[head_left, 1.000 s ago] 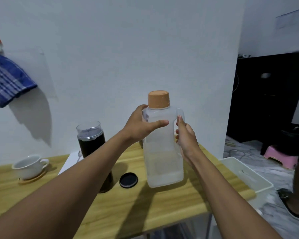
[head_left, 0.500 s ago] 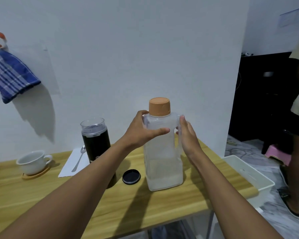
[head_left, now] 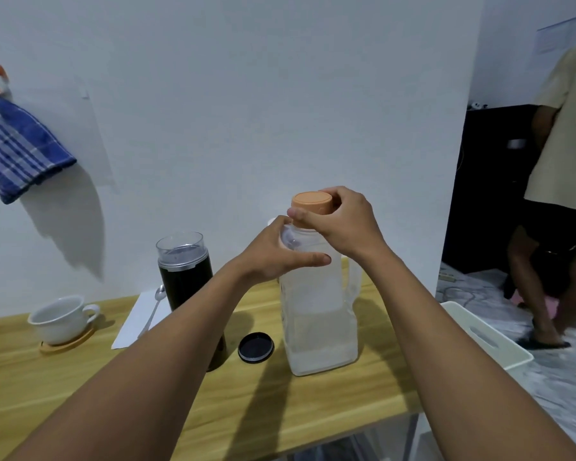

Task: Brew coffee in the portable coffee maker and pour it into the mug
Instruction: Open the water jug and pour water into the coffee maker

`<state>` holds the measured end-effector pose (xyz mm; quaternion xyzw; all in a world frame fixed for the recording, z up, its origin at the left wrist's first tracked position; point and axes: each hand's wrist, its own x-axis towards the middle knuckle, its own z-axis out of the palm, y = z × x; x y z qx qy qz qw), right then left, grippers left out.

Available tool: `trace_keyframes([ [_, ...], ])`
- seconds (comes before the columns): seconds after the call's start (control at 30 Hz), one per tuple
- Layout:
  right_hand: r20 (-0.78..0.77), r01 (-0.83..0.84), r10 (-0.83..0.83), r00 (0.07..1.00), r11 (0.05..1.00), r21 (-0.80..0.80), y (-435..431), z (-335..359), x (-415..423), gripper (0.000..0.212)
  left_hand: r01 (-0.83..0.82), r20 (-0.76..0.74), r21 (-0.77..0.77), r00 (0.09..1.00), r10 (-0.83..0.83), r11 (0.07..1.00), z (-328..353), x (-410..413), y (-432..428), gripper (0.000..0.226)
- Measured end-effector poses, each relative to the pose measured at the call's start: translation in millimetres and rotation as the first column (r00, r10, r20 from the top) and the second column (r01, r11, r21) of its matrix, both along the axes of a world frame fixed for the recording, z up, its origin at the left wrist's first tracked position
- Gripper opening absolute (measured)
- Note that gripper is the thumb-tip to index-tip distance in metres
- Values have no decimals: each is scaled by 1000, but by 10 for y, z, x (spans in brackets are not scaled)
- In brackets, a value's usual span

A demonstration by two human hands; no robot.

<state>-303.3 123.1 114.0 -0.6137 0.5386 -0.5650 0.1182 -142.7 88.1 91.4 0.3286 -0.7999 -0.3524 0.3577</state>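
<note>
Pretty sure this is somebody's home, small kitchen corner: light wooden table (head_left: 313,410) against a plain white wall (head_left: 280,94), blue checked cloth (head_left: 17,151) hanging up left of the table, white ceramic cup (head_left: 60,319) on a round wooden coaster (head_left: 68,342) on it, person in sandals (head_left: 566,144) standing off to its right.

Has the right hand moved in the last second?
Yes. The right hand rose from the handle side of the jug to its cap, which it grips.

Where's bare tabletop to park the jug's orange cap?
Bare table in front of the jug and black lid, to the near edge; also in front of the mug. Crowded between coffee maker, lid and jug.
</note>
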Motion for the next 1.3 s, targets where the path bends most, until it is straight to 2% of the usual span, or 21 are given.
trace_keyframes([
  [0.07, 0, -53, 53, 999, 999, 11, 0, 28, -23, 61, 9, 8, 14, 1000, -10, 1000, 8, 4, -9, 85],
  [0.17, 5, -213, 213, 977, 976, 54, -5, 93, -124, 43, 16, 8, 18, 1000, -16, 1000, -4, 17, -32, 69],
  [0.3, -36, -377, 395, 918, 898, 226, 35, 250, -268, 28, -12, -7, 15, 1000, 12, 1000, -32, 21, -28, 53],
  [0.37, -36, -356, 374, 927, 903, 240, 23, 260, -250, 28, 5, -13, 13, 1000, -5, 1000, -38, 19, -26, 51],
  [0.4, -42, -313, 330, 943, 923, 225, 9, 233, -212, 38, 13, -16, 14, 1000, -13, 1000, -35, 12, -21, 56],
  [0.47, -53, -191, 203, 978, 966, 173, 1, 143, -99, 76, 14, -15, 6, 1000, -14, 1000, -35, 2, -22, 76],
  [0.53, 1, -92, 92, 996, 991, 95, 0, 69, -29, 91, 11, -14, 4, 1000, -11, 1000, -51, 2, -45, 86],
  [0.63, 72, -38, 35, 997, 999, 31, -3, 12, -18, 86, -15, -14, 48, 1000, 16, 999, -67, 8, -56, 95],
  [0.7, 101, -57, 54, 993, 998, 27, -4, -7, -33, 79, -25, -13, 58, 1000, 26, 998, -67, 13, -63, 95],
  [0.83, 175, -263, 249, 953, 963, 65, 14, 9, -148, 58, -39, -11, 71, 999, 40, 997, -68, 20, -33, 85],
  [0.9, 160, -325, 308, 938, 941, 94, 29, 38, -216, 53, -46, -30, 66, 998, 49, 997, -73, 21, -33, 78],
  [0.97, 85, -292, 284, 955, 950, 111, 49, 50, -201, 62, -46, -26, 67, 999, 48, 997, -69, 19, -32, 79],
  [1.07, -19, -131, 133, 991, 986, 102, 44, -14, -72, 83, -25, -20, 43, 999, 26, 999, -85, 1, -63, 90],
  [1.2, 47, -48, 46, 998, 998, 44, 22, -103, -1, 70, -54, -9, 33, 998, 55, 998, -96, 5, -63, 94],
  [1.3, 61, -182, 177, 982, 979, 94, 23, -61, -110, 55, -48, -29, 52, 998, 50, 997, -99, 16, -62, 91],
])
